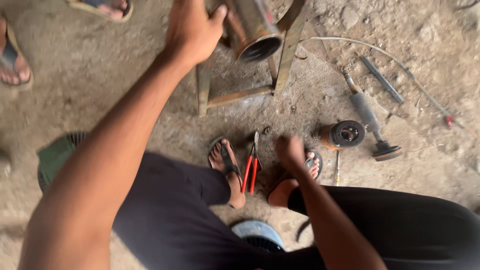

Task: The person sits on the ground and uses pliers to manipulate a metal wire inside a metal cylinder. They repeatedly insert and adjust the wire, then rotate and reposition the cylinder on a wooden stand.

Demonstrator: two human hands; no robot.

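My left hand (192,30) reaches forward and rests on top of a metal cylinder (252,27) mounted on a rusty metal stand (240,92). My right hand (291,151) hangs low near my right foot, blurred, fingers curled; whether it holds anything is unclear. Red-handled pliers (251,167) lie on the dirt ground between my two sandalled feet, just left of the right hand.
A rotor with a shaft (367,117) and a round orange-and-black part (342,135) lie to the right. A thin cable (395,62) and a dark rod (381,79) lie beyond. Another person's sandalled feet (12,62) are at the top left. A green fan housing (55,157) sits left.
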